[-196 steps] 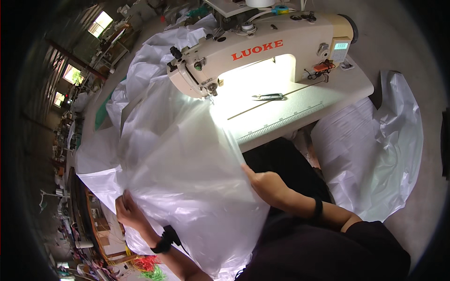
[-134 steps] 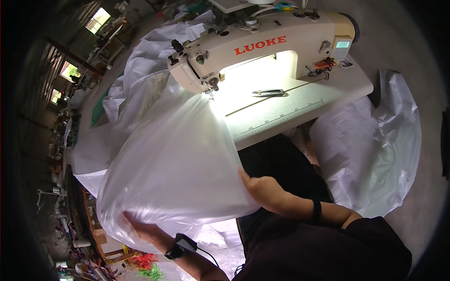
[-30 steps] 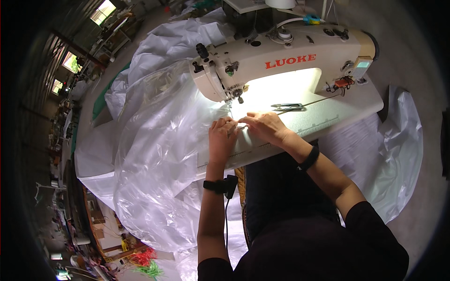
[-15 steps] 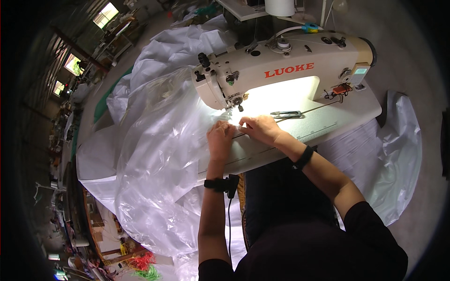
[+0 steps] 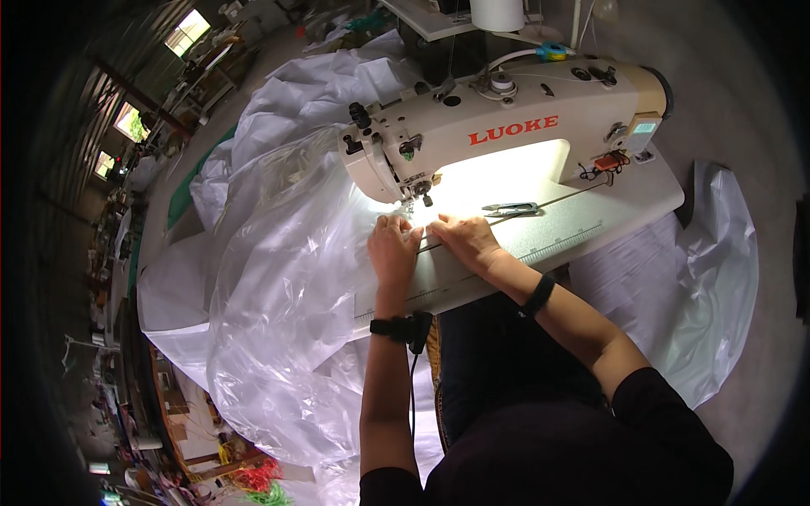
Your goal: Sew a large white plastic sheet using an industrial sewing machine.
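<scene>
A white sewing machine (image 5: 506,118) stands before me, its lamp lighting the needle area (image 5: 412,207). Just in front of the needle, my left hand (image 5: 393,253) pinches the edge of the translucent plastic sheeting (image 5: 278,278), fingers pressed together. Close on its right, my right hand (image 5: 464,240) is also closed, fingertips at the same edge; exactly what they grip is too bright and small to make out. The sheeting spreads left of the machine in large shiny folds. Beyond my right hand, small thread snips (image 5: 511,209) lie on the machine bed.
White sheeting (image 5: 717,278) also hangs off the right side of the table. A ruler scale (image 5: 561,243) runs along the bed's near edge. A thread cone (image 5: 498,13) stands behind the machine. Red and green strands (image 5: 257,476) lie at the lower left.
The view has shifted slightly. My right hand's fingers have drawn closer together and flattened near the sheet edge; my left hand stays almost in place.
</scene>
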Motion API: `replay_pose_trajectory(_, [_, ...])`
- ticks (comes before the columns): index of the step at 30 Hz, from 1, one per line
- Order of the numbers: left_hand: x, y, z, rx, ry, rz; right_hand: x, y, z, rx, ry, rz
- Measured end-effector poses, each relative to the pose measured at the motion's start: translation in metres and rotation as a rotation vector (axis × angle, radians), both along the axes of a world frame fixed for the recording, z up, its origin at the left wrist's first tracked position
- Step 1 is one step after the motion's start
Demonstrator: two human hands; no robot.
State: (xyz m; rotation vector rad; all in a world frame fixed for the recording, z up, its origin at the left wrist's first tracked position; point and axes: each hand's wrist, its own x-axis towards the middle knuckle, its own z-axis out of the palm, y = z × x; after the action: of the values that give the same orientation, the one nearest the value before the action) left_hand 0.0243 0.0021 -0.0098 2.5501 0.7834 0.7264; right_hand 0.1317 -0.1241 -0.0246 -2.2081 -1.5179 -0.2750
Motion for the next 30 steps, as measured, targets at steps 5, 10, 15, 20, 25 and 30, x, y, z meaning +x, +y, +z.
replay_pose_trajectory(5, [-0.012, 0.002, 0.001, 0.292, -0.104, -0.234, -0.003, -0.009, 0.007, -0.035, -0.036, 0.043])
replay_pose_trajectory(10, [-0.023, 0.010, 0.000, 0.169, -0.042, -0.335, 0.001, -0.010, 0.006, -0.076, -0.021, 0.072])
replay_pose_trajectory(15, [-0.014, 0.024, 0.002, 0.186, -0.019, -0.335, 0.007, 0.006, 0.008, -0.116, 0.007, 0.056])
replay_pose_trajectory(20, [-0.010, 0.031, -0.002, 0.165, -0.002, -0.333, 0.011, 0.009, 0.008, -0.102, 0.019, 0.054])
replay_pose_trajectory(25, [-0.009, 0.032, -0.001, 0.146, 0.008, -0.319, 0.013, 0.011, 0.006, -0.030, -0.010, 0.042])
replay_pose_trajectory(30, [-0.005, 0.030, -0.004, 0.166, -0.033, -0.283, 0.015, 0.016, -0.001, 0.011, -0.031, 0.013])
